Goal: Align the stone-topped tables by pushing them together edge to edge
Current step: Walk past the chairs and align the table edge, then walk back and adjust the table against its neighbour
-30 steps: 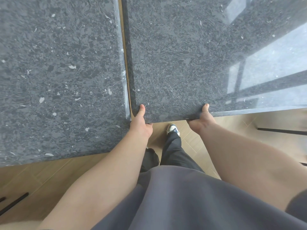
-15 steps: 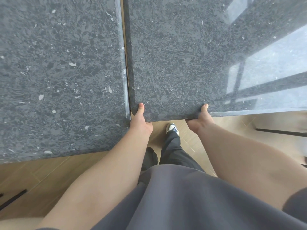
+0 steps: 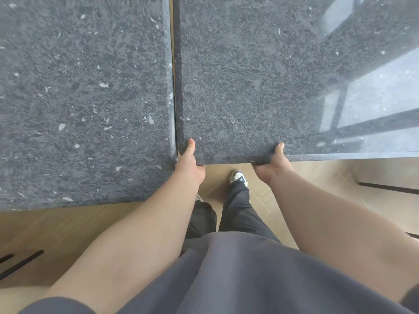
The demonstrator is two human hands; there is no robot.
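From the head view we see the right counter (image 3: 260, 75) lying just beside the left counter (image 3: 79, 98), a thin strip of wooden floor (image 3: 317, 175) showing between their long edges; the left one's near edge reaches closer to us. Our left hand (image 3: 189, 165) and right hand (image 3: 273, 165) grip the right counter's near edge, thumbs on top, fingers curled underneath (mostly hidden). Both tops are dark speckled stone, glossy, with bevelled rims.

bright daylight, window glare on rt tabletop (image 3: 374, 91), wide-angle distortion
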